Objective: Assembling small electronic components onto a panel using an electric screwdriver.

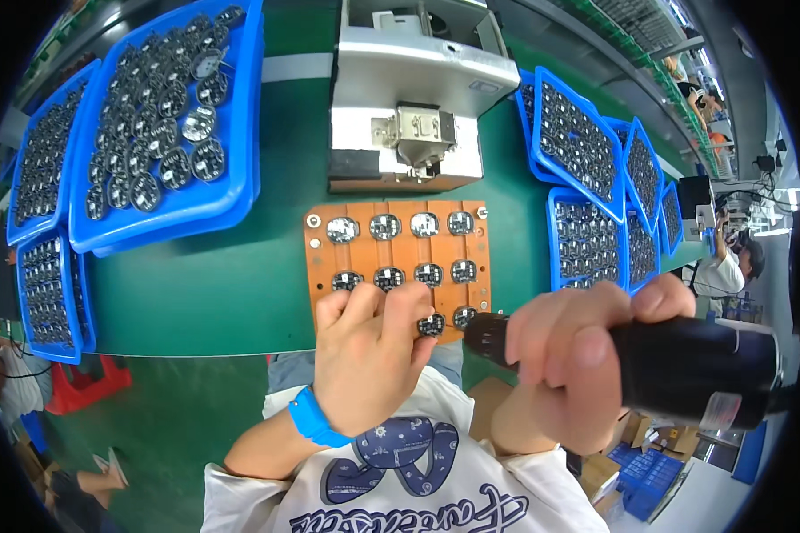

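Note:
An orange-brown fixture plate [409, 252] lies on the green bench in front of me, with small round circuit boards seated in rows. My left hand [364, 342], a blue band at its wrist, is curled over the plate's near rows. Its index finger and thumb close against the side of a small round circuit board [431, 325]; the other fingertips are hidden. A black electric screwdriver [698, 369] lies nearly level in my right hand [582, 355], fingers wrapped round its front part. Its tip points left, close to the round board [465, 317] at the plate's near right.
Beyond the plate stands a metal machine [422, 80] with a bracket on its front. Stacked blue trays [240, 191] of round parts line the left. More blue trays [542, 160] with similar boards stand on the right. A red stool [89, 386] stands below the bench's left edge.

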{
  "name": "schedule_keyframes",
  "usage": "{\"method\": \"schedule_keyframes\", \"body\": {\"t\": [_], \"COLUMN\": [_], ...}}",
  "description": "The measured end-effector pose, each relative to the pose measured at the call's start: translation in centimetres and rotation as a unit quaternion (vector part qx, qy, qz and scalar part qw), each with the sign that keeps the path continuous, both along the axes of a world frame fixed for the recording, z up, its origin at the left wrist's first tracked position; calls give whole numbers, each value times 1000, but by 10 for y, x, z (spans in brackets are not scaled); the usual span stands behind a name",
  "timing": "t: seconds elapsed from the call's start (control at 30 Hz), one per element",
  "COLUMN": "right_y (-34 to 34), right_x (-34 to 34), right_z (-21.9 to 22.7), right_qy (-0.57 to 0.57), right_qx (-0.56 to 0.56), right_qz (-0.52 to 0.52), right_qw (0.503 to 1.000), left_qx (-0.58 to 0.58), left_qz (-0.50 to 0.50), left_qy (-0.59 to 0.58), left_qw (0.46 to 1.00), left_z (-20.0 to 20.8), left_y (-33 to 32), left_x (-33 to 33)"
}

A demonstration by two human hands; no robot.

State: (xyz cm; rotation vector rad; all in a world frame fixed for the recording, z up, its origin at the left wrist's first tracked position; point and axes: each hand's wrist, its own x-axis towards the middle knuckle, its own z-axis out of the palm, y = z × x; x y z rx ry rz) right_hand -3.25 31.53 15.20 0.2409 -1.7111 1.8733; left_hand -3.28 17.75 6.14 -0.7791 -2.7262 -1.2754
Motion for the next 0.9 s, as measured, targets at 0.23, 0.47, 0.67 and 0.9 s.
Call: {"method": "schedule_keyframes", "body": {"t": [0.23, 0.47, 0.67, 0.9], "right_y": [-3, -1, -1, -6], "right_x": [21, 21, 19, 21], "right_z": [-26, -27, -34, -40], "right_qy": [-85, -113, -92, -66], "right_qx": [-8, -13, -1, 37], "right_qz": [-24, -11, 9, 2], "right_qw": [996, 993, 996, 997], "left_qx": [-9, -9, -11, -10], "left_qz": [-6, -7, -6, -4], "left_qy": [18, 17, 14, 16], "left_qw": [1000, 1000, 1000, 1000], "left_z": [-1, 0, -1, 0], "left_y": [0, 0, -1, 0], "left_x": [-1, 0, 0, 0]}}
